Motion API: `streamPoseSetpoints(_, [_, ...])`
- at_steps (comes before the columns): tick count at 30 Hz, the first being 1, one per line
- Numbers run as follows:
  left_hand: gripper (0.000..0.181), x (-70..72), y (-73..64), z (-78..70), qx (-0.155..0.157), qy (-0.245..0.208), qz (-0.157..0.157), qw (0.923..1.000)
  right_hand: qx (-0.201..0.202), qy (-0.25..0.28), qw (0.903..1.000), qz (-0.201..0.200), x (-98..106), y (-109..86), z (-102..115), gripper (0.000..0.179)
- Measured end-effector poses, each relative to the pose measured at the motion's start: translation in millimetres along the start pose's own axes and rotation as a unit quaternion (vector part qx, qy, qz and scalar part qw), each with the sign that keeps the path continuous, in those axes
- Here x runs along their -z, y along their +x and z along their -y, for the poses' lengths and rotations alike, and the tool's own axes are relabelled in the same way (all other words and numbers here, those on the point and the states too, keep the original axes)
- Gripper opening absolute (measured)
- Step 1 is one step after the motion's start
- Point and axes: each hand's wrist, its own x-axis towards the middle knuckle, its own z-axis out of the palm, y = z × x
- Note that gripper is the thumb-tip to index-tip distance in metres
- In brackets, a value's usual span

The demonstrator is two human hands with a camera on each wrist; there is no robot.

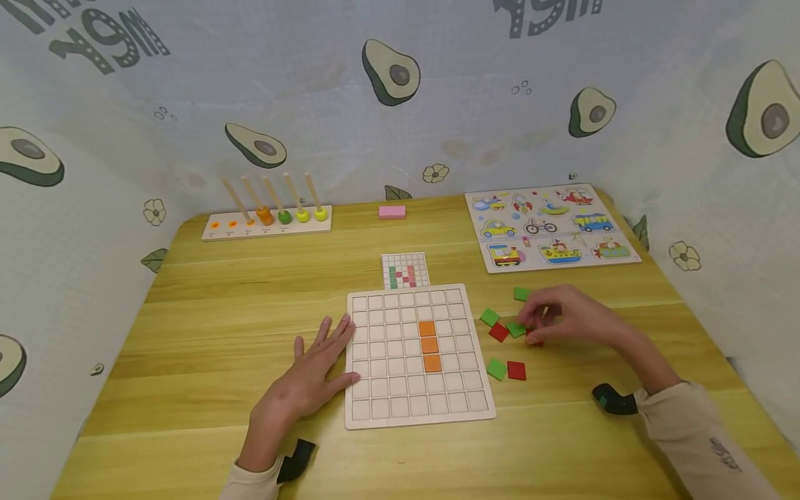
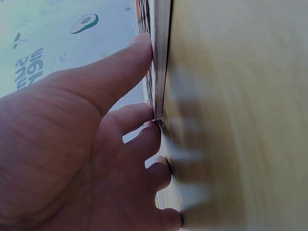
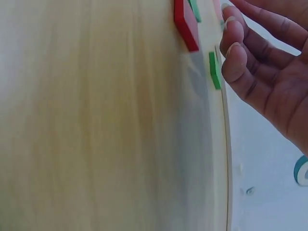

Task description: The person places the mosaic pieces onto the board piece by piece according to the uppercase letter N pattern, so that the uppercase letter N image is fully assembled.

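Observation:
A square grid board (image 1: 375,407) lies in the middle of the table, with a column of orange tiles (image 1: 429,345) in its cells. My left hand (image 1: 306,385) rests at the board's left edge, fingers spread; its thumb touches the edge in the left wrist view. Beyond the board, my right hand (image 1: 571,316) hovers over loose tiles, thumb and fingers apart and bent downward. Under it are a green tile (image 1: 516,329) and a partly hidden red tile (image 1: 536,338). The right wrist view has a red tile (image 3: 186,25) and a green tile (image 3: 214,70) by the fingertips.
A small pattern card (image 1: 405,269) touches the board's far edge. Further back stand a peg board with beads (image 1: 269,230), a pink block (image 1: 392,212) and a vehicle puzzle (image 1: 550,236). Another red tile (image 1: 516,370) lies right of the board.

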Motion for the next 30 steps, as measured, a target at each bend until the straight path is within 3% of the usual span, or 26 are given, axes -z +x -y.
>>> streamPoseSetpoints(10, [0.084,-0.6,-0.4,0.3,0.002,-0.005,0.0,1.0,-0.055,-0.022,0.9982,0.01,5,-6.9,-10,0.029])
streamPoseSetpoints(30, [0.084,0.1,0.9,0.0,0.003,-0.005,0.003,1.0,-0.037,-0.039,0.9984,0.018,3,-4.7,-14,0.021])
